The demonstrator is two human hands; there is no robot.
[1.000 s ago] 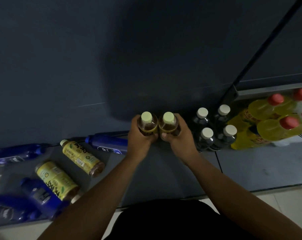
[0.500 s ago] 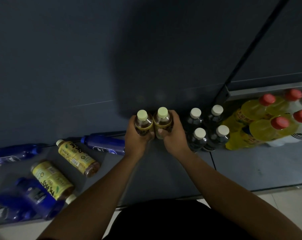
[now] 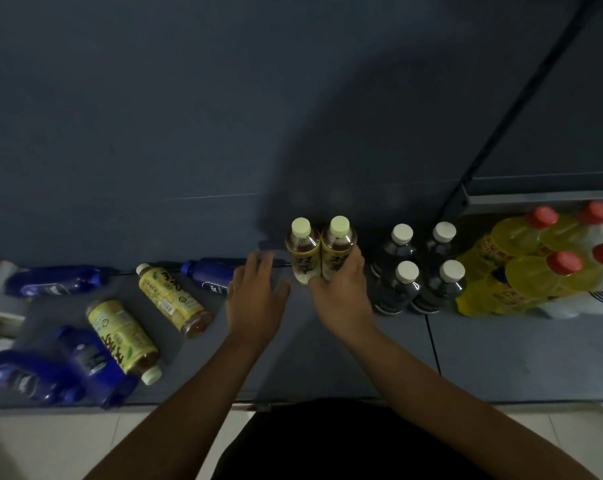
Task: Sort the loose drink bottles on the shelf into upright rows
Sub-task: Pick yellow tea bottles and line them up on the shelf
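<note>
Two yellow-labelled tea bottles with pale caps stand upright side by side at the back of the shelf: the left tea bottle (image 3: 303,252) and the right tea bottle (image 3: 338,249). My right hand (image 3: 343,296) still wraps the base of the right one. Just left of the pair my left hand (image 3: 257,299) hovers with fingers spread, holding nothing. Two more tea bottles lie on their sides at the left, one near the back (image 3: 173,299) and one nearer the front (image 3: 123,336). Several blue bottles lie around them, such as a blue bottle (image 3: 208,277) behind my left hand.
Right of the tea pair stand several dark bottles with white caps (image 3: 414,271), then yellow bottles with red caps (image 3: 535,261). More blue bottles (image 3: 51,372) lie at the front left. The grey shelf (image 3: 501,351) ends at a front edge above a tiled floor.
My left hand has let go of the left tea bottle and drawn back to the left. Both tea bottles now stand on the shelf; my right hand stays on the right one.
</note>
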